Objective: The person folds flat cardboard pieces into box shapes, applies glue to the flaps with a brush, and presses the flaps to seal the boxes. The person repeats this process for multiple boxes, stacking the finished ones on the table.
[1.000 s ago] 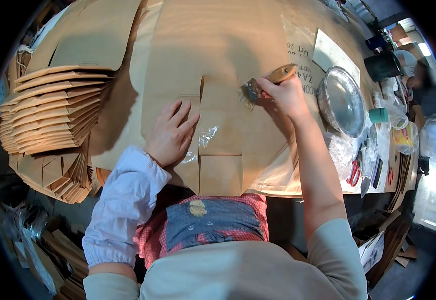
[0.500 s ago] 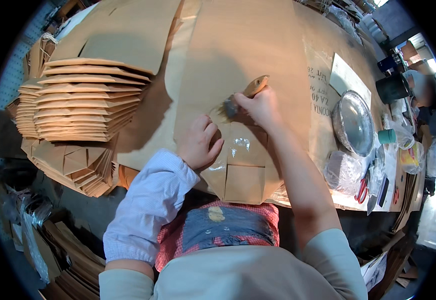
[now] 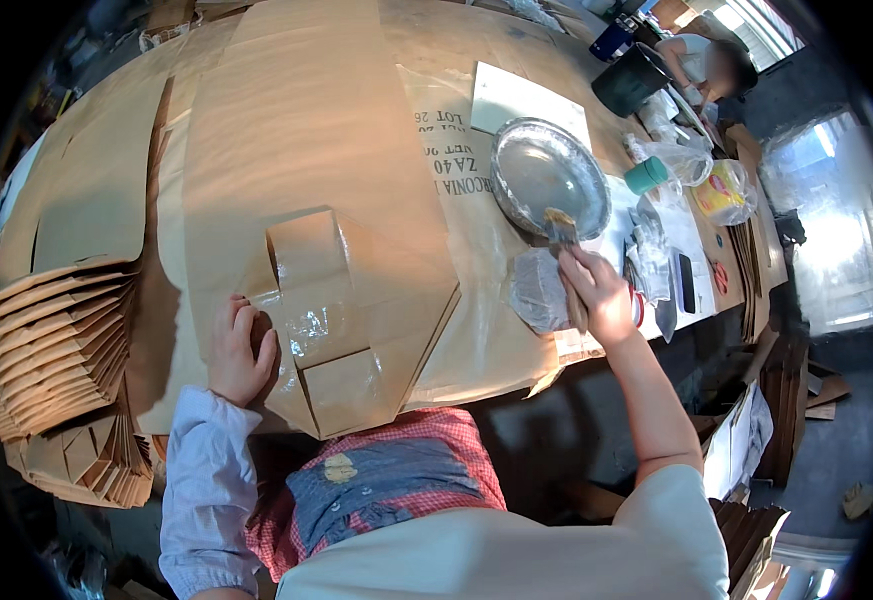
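Observation:
My right hand [image 3: 601,297] is closed round the wooden handle of a paste brush [image 3: 561,228]. The bristles are at the near rim of a round metal bowl [image 3: 504,192], whose inside is coated with pale residue. A brown paper bag [image 3: 396,290] with a folded end lies in front of me, with wet, shiny patches on its folds. Beside its left edge, my left hand [image 3: 241,355] rests with fingers curled in against the paper; its fingertips are partly hidden.
Stacked folded brown bags [image 3: 56,350] stand at the left table edge. Right of the bowl are a green-lidded container [image 3: 646,175], a dark phone [image 3: 686,282] and red-handled scissors [image 3: 721,277]. A clear plastic bundle [image 3: 541,290] lies below the bowl. Another person [image 3: 691,60] sits beyond a black bucket [image 3: 631,80].
My right hand has carried the brush from the bag rightward to the bowl. The view has turned right. The bag's end flap now lies folded over, and my left hand stays at its left side.

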`<state>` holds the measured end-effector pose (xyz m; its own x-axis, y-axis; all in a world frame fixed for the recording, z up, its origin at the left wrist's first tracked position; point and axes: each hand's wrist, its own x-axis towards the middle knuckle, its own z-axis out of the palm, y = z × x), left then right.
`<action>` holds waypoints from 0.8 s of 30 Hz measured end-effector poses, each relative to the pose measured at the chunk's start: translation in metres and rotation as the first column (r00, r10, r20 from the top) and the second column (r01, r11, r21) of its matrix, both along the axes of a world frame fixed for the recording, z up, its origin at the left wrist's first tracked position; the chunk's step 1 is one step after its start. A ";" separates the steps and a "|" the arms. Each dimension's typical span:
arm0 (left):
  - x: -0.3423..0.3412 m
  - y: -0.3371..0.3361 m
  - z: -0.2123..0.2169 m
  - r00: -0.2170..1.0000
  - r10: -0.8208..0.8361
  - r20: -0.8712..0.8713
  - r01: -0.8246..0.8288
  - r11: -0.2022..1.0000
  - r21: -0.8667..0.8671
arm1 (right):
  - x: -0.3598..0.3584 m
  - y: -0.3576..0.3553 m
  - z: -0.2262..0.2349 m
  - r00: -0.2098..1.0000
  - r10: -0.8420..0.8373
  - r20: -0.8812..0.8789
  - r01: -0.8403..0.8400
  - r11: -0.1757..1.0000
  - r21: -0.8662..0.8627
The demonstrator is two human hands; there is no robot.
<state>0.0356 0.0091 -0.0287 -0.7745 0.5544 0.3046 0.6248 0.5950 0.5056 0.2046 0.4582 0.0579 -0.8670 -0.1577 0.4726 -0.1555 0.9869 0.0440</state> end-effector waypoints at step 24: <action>0.007 -0.022 0.019 0.967 -0.096 -0.237 -0.033 0.872 -0.488 | -0.083 -0.151 -0.065 0.875 0.346 0.339 -0.348 0.936 -0.058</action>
